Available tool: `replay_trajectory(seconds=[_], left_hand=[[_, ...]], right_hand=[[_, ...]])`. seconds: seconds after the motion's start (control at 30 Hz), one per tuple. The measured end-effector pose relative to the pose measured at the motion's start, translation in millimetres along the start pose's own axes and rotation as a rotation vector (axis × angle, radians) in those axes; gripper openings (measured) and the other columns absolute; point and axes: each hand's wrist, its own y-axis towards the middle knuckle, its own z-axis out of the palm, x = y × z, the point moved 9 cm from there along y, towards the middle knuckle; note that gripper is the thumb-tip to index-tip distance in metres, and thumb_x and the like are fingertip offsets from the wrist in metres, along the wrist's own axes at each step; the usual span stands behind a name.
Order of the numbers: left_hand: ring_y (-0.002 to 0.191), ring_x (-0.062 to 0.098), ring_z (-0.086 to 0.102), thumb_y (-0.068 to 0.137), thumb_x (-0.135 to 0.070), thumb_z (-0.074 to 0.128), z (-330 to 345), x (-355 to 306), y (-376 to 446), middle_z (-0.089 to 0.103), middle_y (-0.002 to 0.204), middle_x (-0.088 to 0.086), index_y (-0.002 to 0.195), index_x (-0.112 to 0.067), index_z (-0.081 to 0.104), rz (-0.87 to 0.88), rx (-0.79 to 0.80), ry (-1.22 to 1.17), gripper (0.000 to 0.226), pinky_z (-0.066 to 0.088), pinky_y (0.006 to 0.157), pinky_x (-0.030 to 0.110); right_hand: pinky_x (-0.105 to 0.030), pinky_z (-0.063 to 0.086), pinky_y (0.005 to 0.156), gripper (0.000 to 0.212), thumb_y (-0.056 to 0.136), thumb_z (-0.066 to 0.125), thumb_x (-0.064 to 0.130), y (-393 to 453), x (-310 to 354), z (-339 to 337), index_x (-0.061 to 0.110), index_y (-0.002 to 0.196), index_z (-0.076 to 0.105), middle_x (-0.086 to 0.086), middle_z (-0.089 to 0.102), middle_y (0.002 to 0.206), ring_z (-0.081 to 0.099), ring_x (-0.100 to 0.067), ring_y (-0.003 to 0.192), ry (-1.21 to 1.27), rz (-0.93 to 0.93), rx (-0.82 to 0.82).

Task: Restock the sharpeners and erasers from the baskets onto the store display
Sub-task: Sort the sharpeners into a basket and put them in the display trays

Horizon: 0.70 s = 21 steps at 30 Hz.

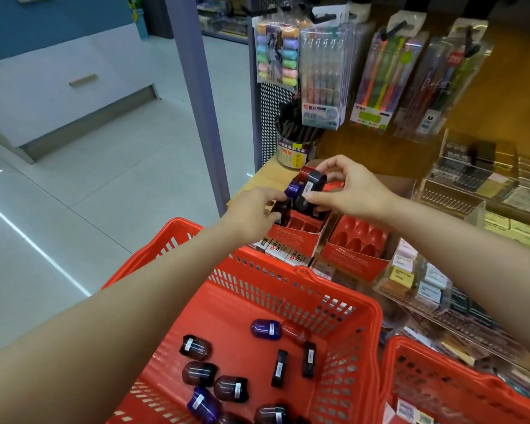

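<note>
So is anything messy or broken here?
Nothing looks broken. The sharpeners in the red basket lie jumbled, some on their sides, waiting to be shelved. The second red tray has only bare slots showing, while both hands, left hand and right hand, fill the first tray.

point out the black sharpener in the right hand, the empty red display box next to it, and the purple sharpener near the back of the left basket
black sharpener (310, 186): head view, on its labelled side
empty red display box (354, 255): head view, on its front wall
purple sharpener (265, 328): head view, on its rounded body
</note>
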Motion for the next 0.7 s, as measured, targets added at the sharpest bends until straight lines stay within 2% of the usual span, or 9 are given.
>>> replay_trajectory(seconds=[0.07, 0.17, 0.37, 0.5, 0.63, 0.7], left_hand=[[0.113, 0.019, 0.058, 0.092, -0.003, 0.058, -1, -1, -1, 0.060, 0.131, 0.002, 0.131, -0.019, 0.060, 0.035, -0.033, 0.021, 0.042, 0.049, 0.098, 0.041], [0.105, 0.019, 0.061, 0.090, 0.000, 0.060, -3, 1, 0, 0.064, 0.123, 0.002, 0.127, -0.021, 0.063, 0.066, -0.075, 0.062, 0.043, 0.052, 0.093, 0.041], [0.090, 0.017, 0.067, 0.089, -0.008, 0.066, -6, 11, 6, 0.072, 0.103, 0.002, 0.115, -0.025, 0.070, -0.019, -0.146, -0.054, 0.032, 0.055, 0.087, 0.040], [0.088, 0.016, 0.069, 0.088, -0.008, 0.067, -7, 16, 7, 0.074, 0.101, 0.001, 0.111, -0.025, 0.073, -0.043, -0.201, -0.093, 0.029, 0.056, 0.087, 0.039], [0.084, 0.015, 0.070, 0.086, -0.010, 0.071, -6, 21, 8, 0.074, 0.096, 0.000, 0.104, -0.029, 0.075, -0.080, -0.222, -0.130, 0.026, 0.056, 0.086, 0.037], [0.081, 0.017, 0.071, 0.086, -0.010, 0.071, -8, 20, 6, 0.074, 0.095, 0.000, 0.103, -0.028, 0.075, -0.081, -0.227, -0.150, 0.026, 0.058, 0.082, 0.035]], right_hand=[[-0.034, 0.058, 0.077, 0.045, 0.073, 0.083, 0.022, 0, 2, 7, 0.027, 0.107, 0.054, 0.005, 0.063, 0.107, 0.070, -0.012, 0.083, -0.218, -0.045, -0.005], [-0.031, 0.057, 0.075, 0.045, 0.072, 0.083, 0.021, 0, 6, 21, 0.023, 0.108, 0.056, 0.003, 0.064, 0.104, 0.067, -0.012, 0.083, -0.416, -0.122, -0.034], [-0.042, 0.055, 0.075, 0.041, 0.069, 0.084, 0.022, 0, 18, 39, 0.019, 0.099, 0.058, -0.004, 0.068, 0.097, 0.063, -0.025, 0.093, -0.580, -0.239, -0.124], [-0.040, 0.055, 0.074, 0.038, 0.068, 0.085, 0.021, -3, 17, 41, 0.018, 0.096, 0.060, -0.006, 0.068, 0.095, 0.064, -0.027, 0.091, -0.623, -0.245, -0.112], [-0.041, 0.055, 0.078, 0.040, 0.071, 0.083, 0.020, -9, 7, 41, 0.016, 0.105, 0.063, -0.011, 0.070, 0.098, 0.065, -0.030, 0.095, -0.650, -0.230, -0.144], [-0.041, 0.054, 0.081, 0.035, 0.077, 0.079, 0.027, -10, 9, 47, 0.016, 0.107, 0.067, -0.012, 0.071, 0.100, 0.065, -0.031, 0.097, -0.705, -0.259, -0.121]])
